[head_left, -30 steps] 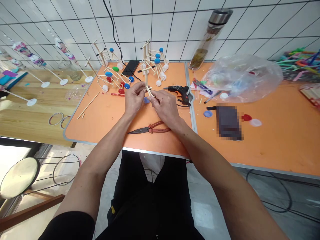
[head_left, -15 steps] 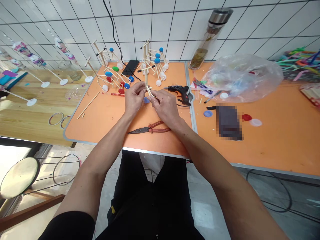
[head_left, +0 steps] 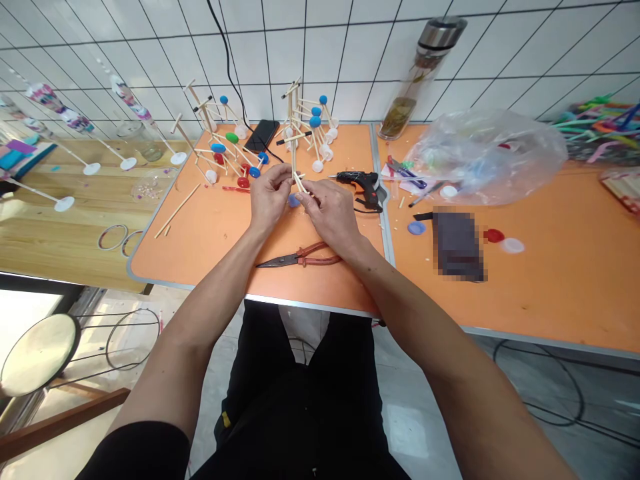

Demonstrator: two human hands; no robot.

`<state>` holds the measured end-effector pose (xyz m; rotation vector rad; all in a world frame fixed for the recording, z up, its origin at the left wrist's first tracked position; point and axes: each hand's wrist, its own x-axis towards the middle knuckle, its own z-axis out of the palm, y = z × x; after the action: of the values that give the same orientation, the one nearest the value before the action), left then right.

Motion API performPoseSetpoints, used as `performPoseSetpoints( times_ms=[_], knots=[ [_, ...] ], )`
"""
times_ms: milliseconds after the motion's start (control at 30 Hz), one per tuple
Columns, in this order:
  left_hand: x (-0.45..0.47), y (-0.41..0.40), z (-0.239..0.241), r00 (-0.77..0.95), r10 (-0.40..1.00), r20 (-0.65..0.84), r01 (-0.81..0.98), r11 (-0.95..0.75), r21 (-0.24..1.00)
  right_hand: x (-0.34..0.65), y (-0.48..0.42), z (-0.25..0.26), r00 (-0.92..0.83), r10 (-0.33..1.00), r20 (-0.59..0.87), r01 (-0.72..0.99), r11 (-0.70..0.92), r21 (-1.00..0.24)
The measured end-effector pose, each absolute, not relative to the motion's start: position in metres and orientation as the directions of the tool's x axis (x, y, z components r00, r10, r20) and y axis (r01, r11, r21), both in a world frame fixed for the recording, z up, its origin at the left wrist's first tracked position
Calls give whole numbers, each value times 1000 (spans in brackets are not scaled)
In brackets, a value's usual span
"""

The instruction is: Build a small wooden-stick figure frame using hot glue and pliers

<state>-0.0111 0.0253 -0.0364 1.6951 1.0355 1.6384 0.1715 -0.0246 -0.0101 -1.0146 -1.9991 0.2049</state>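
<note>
Between both hands is a small frame of pale wooden sticks [head_left: 294,155], with a dark-ended crosspiece near its top. My left hand [head_left: 270,197] pinches it from the left, fingers closed. On the other side my right hand [head_left: 333,210] grips its lower part between thumb and fingers. Partly hidden behind the hands lies a blue bottle cap [head_left: 293,200]. Red-handled long-nose pliers [head_left: 295,259] rest on the orange table [head_left: 210,247] beneath my right wrist. A black glue gun [head_left: 363,185] lies just right of that hand.
Stick models with coloured caps [head_left: 235,150] stand at the back, beside a phone [head_left: 262,136]. A glass bottle [head_left: 404,100] stands by the wall. Right of it are a plastic bag [head_left: 493,157], a utility knife [head_left: 407,175] and loose caps [head_left: 416,228]. A loose stick [head_left: 177,210] lies left.
</note>
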Motion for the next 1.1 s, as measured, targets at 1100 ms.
performPoseSetpoints(
  times_ms=[1100],
  knots=[
    [-31,41,-38,-61,886,459,36,-458,888,196,3,-33,-136,741,658,596,592,-543]
  ],
)
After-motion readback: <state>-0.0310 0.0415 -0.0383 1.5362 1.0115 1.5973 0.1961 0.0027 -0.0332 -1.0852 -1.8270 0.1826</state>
